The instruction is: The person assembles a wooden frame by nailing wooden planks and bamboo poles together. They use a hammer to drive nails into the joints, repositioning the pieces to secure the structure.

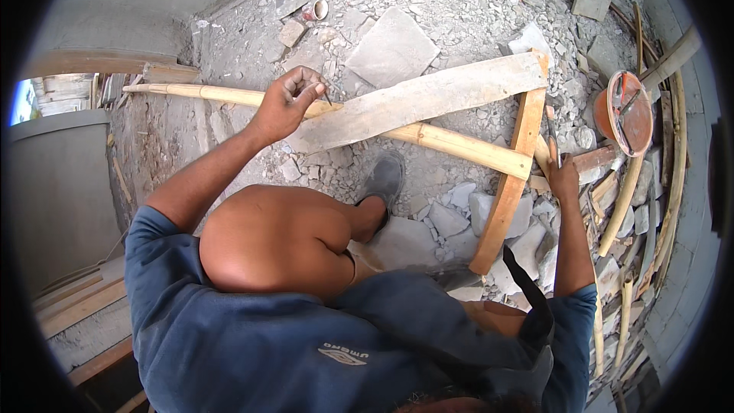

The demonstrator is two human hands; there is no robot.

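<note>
Board lies across bamboo pole, right end on timber; laying-out looks done, fixing unfinished; left hand pinches a thin dark piece, not yet in wood; right hand closed round a slim tool, kind hard to tell.

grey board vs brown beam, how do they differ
Colour: the board is dull grey, while the beam is warm orange-brown.
Width: the board shows a broad face, the beam a narrower one.
Direction: the board slants mostly across the view, whereas the beam runs mostly toward the person.
Both look wooden, and they meet near the board's right end.
</note>
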